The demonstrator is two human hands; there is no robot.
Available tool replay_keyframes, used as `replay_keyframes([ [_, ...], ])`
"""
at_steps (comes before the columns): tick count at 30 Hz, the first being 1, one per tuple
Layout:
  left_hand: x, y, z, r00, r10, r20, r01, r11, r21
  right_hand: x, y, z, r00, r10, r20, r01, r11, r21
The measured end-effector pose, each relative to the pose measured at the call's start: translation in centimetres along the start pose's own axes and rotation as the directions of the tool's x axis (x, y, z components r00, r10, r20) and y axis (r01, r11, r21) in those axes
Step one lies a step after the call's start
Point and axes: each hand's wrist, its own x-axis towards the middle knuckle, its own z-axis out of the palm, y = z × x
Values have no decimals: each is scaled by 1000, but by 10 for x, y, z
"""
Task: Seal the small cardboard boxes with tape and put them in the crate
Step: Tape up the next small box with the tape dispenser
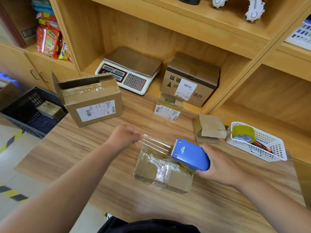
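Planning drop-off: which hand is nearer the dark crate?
Left. The left hand, pinching the tape end, is right of the crate; the right hand, gripping the blue dispenser, is farther right.

We stand at a brown wood-grain laminate counter [75, 157] that fills the middle of our view. At twelve o'clock a light wooden shelving unit [151, 36] rises from it, its open bays evenly lit. At ten o'clock we see low wooden cupboard doors [15, 63] with thin metal handles [34, 74]. At eight o'clock lies a pale floor [10, 165] marked with yellow-and-black hazard stripes [12, 139].
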Motion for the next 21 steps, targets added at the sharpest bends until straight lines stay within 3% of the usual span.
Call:
replay_keyframes([
  [10,-5,-10,20,997,28,-74,-23,998,59,2,1,0,998,30,61,-32,999,29],
  [15,-5,-25,12,992,16,-123,9,980,200,13,-8,8,996,-21,92,30,995,-100],
  [21,-2,-48,14,988,-48,-148,65,992,107,27,-23,18,986,-21,164,61,967,-248],
])
